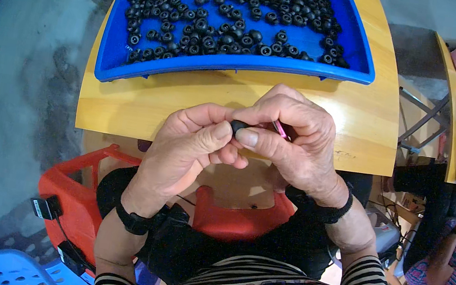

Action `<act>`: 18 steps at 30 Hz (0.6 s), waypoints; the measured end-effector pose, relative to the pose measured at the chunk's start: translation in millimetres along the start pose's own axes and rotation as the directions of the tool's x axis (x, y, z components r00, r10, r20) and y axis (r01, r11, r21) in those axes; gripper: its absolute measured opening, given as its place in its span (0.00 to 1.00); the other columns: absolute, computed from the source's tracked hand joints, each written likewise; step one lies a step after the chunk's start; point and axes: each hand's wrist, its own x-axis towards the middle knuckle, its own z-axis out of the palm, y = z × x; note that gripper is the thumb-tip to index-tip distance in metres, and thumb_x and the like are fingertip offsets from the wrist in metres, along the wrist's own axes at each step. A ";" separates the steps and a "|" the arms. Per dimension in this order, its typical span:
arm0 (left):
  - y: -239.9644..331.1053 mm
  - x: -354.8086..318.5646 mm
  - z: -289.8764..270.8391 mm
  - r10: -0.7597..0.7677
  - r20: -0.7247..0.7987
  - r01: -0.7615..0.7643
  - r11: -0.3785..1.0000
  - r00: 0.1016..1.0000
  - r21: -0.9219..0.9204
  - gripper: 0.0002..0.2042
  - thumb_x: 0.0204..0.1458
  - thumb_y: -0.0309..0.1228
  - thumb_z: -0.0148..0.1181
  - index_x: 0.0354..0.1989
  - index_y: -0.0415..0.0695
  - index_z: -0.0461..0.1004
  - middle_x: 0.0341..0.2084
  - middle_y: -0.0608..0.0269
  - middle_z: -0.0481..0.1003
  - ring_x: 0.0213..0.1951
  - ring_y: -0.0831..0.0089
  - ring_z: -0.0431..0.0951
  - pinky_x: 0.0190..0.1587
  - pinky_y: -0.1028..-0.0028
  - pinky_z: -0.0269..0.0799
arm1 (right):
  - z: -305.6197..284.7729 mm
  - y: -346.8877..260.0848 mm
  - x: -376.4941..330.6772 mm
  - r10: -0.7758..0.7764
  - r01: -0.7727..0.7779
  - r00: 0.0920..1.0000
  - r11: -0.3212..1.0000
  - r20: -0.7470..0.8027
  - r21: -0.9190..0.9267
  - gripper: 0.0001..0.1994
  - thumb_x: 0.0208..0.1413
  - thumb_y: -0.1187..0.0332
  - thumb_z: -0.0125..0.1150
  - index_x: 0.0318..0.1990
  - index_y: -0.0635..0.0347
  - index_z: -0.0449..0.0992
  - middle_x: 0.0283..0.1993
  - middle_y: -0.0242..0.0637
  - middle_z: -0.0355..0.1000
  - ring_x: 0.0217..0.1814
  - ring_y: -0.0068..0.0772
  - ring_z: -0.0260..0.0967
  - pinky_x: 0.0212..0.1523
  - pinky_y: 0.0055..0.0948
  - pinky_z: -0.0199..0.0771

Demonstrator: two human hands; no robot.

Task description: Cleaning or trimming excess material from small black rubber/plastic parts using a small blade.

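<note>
The left hand is mostly closed, its thumb and forefinger pinching a small black piece, the other fingers curled loosely beneath, a black band round its wrist. Both hands work near the front edge of a yellow table, where a blue tray stands farther back, strewn with loose black pieces. The small black piece is between the two hands, in front of the tray. A slim pink object slants out of the right hand, which is partly closed, thumb and forefinger meeting the piece from its right. Past a second table, another person's forearm shows at the far right
</note>
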 end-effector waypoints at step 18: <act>-0.8 0.3 -4.9 -0.063 0.015 0.064 0.994 0.998 -0.086 0.13 0.55 0.37 0.51 0.36 0.38 0.70 0.26 0.62 0.72 0.24 0.79 0.72 0.34 0.69 0.76 | -2.6 4.4 1.6 0.009 -0.010 1.000 0.998 0.015 0.060 0.07 0.46 0.69 0.63 0.31 0.63 0.75 0.23 0.31 0.64 0.24 0.21 0.58 0.26 0.22 0.58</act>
